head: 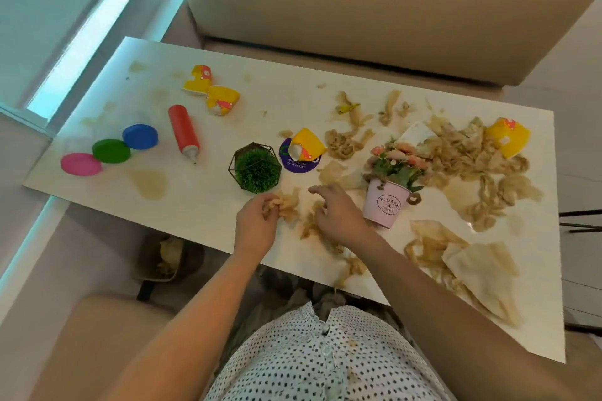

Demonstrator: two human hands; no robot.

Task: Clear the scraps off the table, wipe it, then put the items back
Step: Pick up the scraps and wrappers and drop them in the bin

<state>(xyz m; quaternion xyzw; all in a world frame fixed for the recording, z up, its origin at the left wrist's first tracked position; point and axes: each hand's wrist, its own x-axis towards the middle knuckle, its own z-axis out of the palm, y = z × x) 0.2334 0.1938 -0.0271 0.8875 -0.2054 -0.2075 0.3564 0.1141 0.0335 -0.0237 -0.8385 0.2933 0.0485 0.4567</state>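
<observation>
Gripping a wad of soggy brown paper scrap (288,205) in the left hand (255,225), just below frame centre, near the front edge of the white table (195,205). Curling right hand (338,215) fingers down onto loose scraps (311,226) just beside; grasp impossible to tell. Flanked by green grass pot (257,169) and pink flower bucket (386,205). Scrap heap (472,153) at right, red squeeze bottle (184,132) left of centre.

head | worn on person | faces forward-down | close over table (208,215) near edge
</observation>
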